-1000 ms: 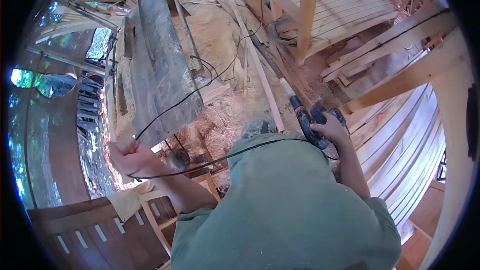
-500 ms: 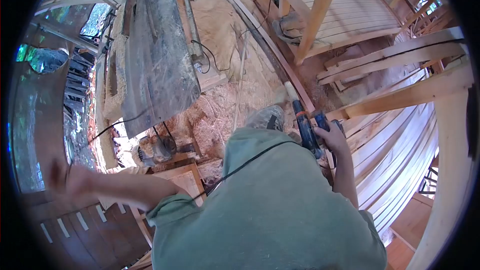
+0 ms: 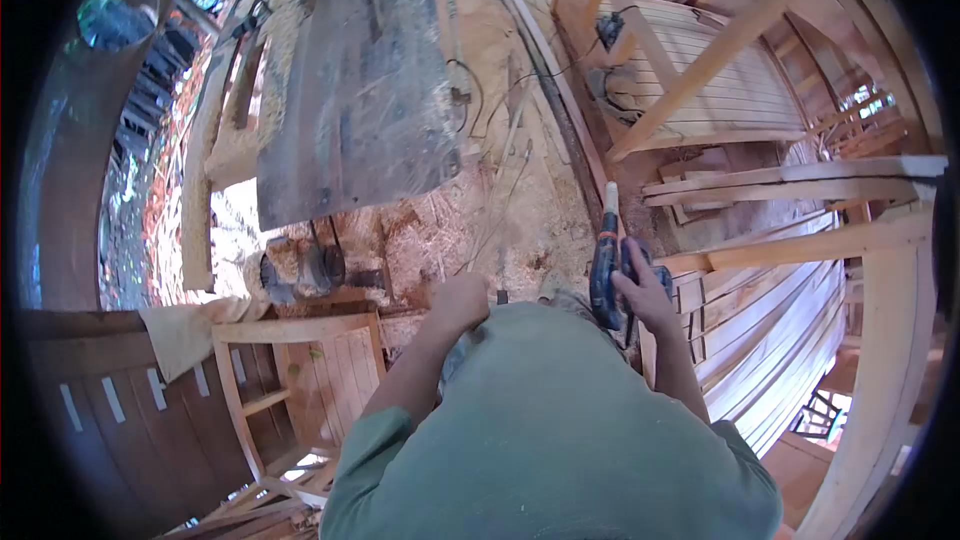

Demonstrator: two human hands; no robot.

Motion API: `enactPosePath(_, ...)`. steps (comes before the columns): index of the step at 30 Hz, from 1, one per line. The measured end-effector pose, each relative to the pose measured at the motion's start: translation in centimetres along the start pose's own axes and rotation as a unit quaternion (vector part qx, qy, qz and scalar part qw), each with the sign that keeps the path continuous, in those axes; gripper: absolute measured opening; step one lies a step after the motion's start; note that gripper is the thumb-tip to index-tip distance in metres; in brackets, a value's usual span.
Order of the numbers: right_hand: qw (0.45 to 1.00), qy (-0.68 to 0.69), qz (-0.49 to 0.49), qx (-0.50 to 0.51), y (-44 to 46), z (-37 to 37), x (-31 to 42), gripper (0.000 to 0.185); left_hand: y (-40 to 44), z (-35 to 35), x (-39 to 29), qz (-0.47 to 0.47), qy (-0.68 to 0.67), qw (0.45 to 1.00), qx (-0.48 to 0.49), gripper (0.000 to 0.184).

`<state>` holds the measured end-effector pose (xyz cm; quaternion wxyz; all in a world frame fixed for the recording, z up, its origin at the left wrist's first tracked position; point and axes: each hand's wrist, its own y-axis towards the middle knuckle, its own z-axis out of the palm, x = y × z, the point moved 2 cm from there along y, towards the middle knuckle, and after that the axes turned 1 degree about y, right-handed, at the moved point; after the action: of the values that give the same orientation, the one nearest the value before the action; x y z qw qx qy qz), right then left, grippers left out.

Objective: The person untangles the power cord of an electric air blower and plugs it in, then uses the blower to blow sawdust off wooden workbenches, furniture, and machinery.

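My right hand [image 3: 647, 292] is wrapped round a dark blue power tool [image 3: 604, 275] with an orange band and a pale nozzle pointing away from me. The tool is to the right of my body, above the sawdust-covered ground. My left hand [image 3: 463, 302] is closed in front of my body, near the hem of my green shirt [image 3: 560, 420]. What it holds, if anything, is too small or hidden to make out.
A dusty work table [image 3: 360, 110] stands ahead on the left, with a motor [image 3: 310, 270] beneath its near edge. A slatted wooden panel [image 3: 710, 70] and curved planks [image 3: 780, 320] are on the right. A wooden frame [image 3: 295, 328] stands at the lower left.
My left hand has come from the far left to the front of my body. The black cable across my shirt has gone from view. My right hand still holds the tool; the view has shifted.
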<state>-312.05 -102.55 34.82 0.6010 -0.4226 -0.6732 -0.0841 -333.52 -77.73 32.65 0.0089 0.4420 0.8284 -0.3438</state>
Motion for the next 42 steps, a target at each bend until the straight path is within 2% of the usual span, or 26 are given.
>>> enactPosePath(5, 0.974, -0.084, 0.016, 0.209, 0.9, 12.6, 1.8, 0.068, -5.9, 1.1, 5.9, 0.101, -0.128, 0.986, 0.017, 0.018)
enactPosePath(7, 0.941, -0.153, -0.042, 0.298, 1.0, 17.4, 1.9, 0.068, -6.3, 2.4, 7.1, 0.148, -0.194, 0.97, 0.02, 0.021)
enactPosePath(9, 0.896, -0.231, -0.082, 0.37, 0.6, 21.3, 4.1, 0.054, -5.9, 2.8, 7.6, 0.21, -0.309, 0.923, -0.096, 0.02)
enactPosePath(11, 0.882, -0.247, -0.068, 0.396, 0.7, 24.3, 2.8, 0.045, -6.7, 1.8, 7.2, 0.196, -0.338, 0.913, -0.117, 0.02)
enactPosePath(13, 0.866, -0.262, -0.067, 0.419, 1.0, 25.9, 2.5, 0.038, -7.4, 0.6, 7.8, 0.11, -0.403, 0.897, -0.147, 0.019)
enactPosePath(15, 0.845, -0.286, -0.119, 0.436, 1.3, 26.3, 2.9, 0.035, -8.4, 0.1, 10.1, 0.104, -0.43, 0.882, -0.161, 0.022)
enactPosePath(16, 0.84, -0.296, -0.038, 0.453, 0.8, 25.9, 6.3, 0.037, -9.3, 0.3, 11.9, 0.061, -0.416, 0.895, -0.151, 0.027)
enactPosePath(17, 0.837, -0.301, -0.039, 0.456, 0.9, 25.3, 6.2, 0.037, -10.2, 0.7, 13.7, 0.016, -0.401, 0.905, -0.143, 0.033)
enactPosePath(19, 0.893, -0.229, -0.031, 0.386, 1.9, 22.9, 5.2, 0.037, -12.3, 2.6, 17.3, -0.089, -0.398, 0.892, -0.197, 0.033)
enactPosePath(21, 0.91, -0.183, 0.007, 0.371, 4.3, 19.9, 1.7, 0.038, -13.7, 6.2, 22.2, -0.231, -0.326, 0.874, -0.277, 0.035)
enactPosePath(23, 0.938, -0.184, 0.056, 0.289, 3.5, 16.6, 5.1, 0.038, -14.7, 9.3, 25.5, -0.334, -0.293, 0.792, -0.42, 0.042)
enactPosePath(24, 0.948, -0.196, 0.089, 0.235, 3.2, 14.7, 7.0, 0.039, -15.2, 9.5, 26.2, -0.335, -0.291, 0.788, -0.427, 0.042)
enactPosePath(26, 0.948, -0.257, 0.012, 0.187, 5.6, 10.0, 4.0, 0.039, -16.4, 9.1, 27.1, -0.451, -0.014, 0.722, -0.525, 0.058)
enactPosePath(27, 0.948, -0.258, 0.004, 0.188, 6.1, 8.3, 4.3, 0.039, -15.7, 9.6, 28.7, -0.452, -0.015, 0.716, -0.531, 0.058)
enactPosePath(28, 0.946, -0.262, 0.042, 0.185, 6.0, 6.8, 4.9, 0.038, -14.9, 11.2, 31.1, -0.512, -0.217, 0.683, -0.473, 0.059)
enactPosePath(29, 0.943, -0.266, 0.082, 0.182, 5.7, 5.7, 5.4, 0.038, -14.3, 12.5, 32.2, -0.545, -0.409, 0.618, -0.392, 0.059)
enactPosePath(30, 0.943, -0.267, 0.078, 0.183, 5.4, 4.9, 6.1, 0.038, -14.2, 11.9, 31.7, -0.545, -0.411, 0.615, -0.396, 0.059)
enactPosePath(31, 0.932, -0.313, 0.105, 0.153, 5.1, 4.0, 6.7, 0.037, -13.6, 11.6, 31.2, -0.333, -0.735, 0.416, -0.42, 0.056)
enactPosePath(32, 0.917, -0.357, 0.132, 0.123, 5.0, 3.0, 6.8, 0.037, -13.2, 10.3, 30.2, -0.056, -0.918, 0.14, -0.366, 0.053)
enactPosePath(33, 0.917, -0.357, 0.128, 0.125, 5.2, 1.7, 5.6, 0.037, -13.8, 8.5, 29.2, -0.055, -0.917, 0.139, -0.37, 0.053)
enactPosePath(35, 0.953, -0.233, 0.159, 0.106, 7.0, -2.4, 0.3, 0.034, -15.2, 5.1, 27.4, -0.041, -0.874, 0.003, -0.485, 0.039)
enactPosePath(37, 0.957, -0.169, 0.196, 0.127, 8.9, -5.1, -5.0, 0.024, -15.4, 7.9, 31.3, -0.047, -0.88, 0.015, -0.473, 0.034)
enactPosePath(39, 0.942, -0.083, 0.225, 0.234, 8.8, -5.2, -5.4, 0.04, -13.1, 11.6, 32.2, -0.055, -0.884, 0.015, -0.464, 0.029)
enactPosePath(40, 0.929, -0.17, 0.249, 0.214, 9.9, -5.7, -7.6, 0.062, -11.4, 13.0, 32.0, -0.186, -0.86, 0.067, -0.47, 0.025)
enactPosePath(41, 0.924, -0.18, 0.248, 0.23, 10.6, -5.3, -7.2, 0.062, -10.0, 14.9, 32.2, -0.318, -0.817, 0.116, -0.466, 0.023)
enactPosePath(42, 0.921, -0.174, 0.235, 0.257, 10.9, -4.6, -7.3, 0.059, -6.3, 20.5, 33.8, -0.312, -0.798, 0.161, -0.49, 0.019)
